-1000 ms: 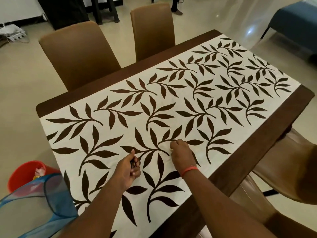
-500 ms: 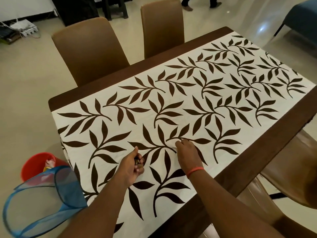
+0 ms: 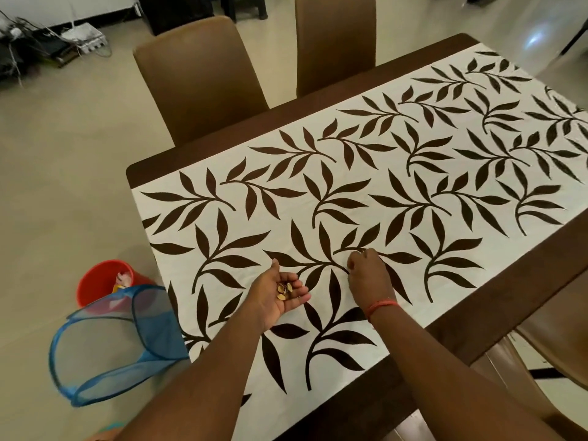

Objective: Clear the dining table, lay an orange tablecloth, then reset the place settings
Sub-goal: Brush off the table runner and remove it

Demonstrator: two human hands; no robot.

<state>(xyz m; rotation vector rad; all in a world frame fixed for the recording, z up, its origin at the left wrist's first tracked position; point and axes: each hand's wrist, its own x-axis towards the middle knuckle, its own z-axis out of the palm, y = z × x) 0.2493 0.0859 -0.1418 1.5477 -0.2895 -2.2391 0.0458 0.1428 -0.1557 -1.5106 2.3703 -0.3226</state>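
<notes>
Shells (image 3: pixel 284 290): a few small tan husks lie in my cupped palm, the last crumbs I can see off the cloth.
Left hand (image 3: pixel 280 297): open, palm up, a tray for the shells, hovering low over the cloth.
Right hand (image 3: pixel 369 275): at 3 o'clock of the left, fingertips pinched together against the cloth; whether a crumb is between them I cannot tell.
Cloth (image 3: pixel 366 173): white with brown leaves, flat on the worktop, nothing else visible on it.
Worktop (image 3: pixel 477 316): dark wood showing as a border round the cloth; no dishes or settings on it.
Bin (image 3: pixel 105 278): red, on the floor at 9 o'clock of my left hand, scraps inside.
Hamper (image 3: pixel 117 348): blue mesh, tipped, just at 6 o'clock of the bin.
Progress: I judge clearing nearly over. Left: dump the shells, lift this cloth, lay the orange one (none in view), reset places.
</notes>
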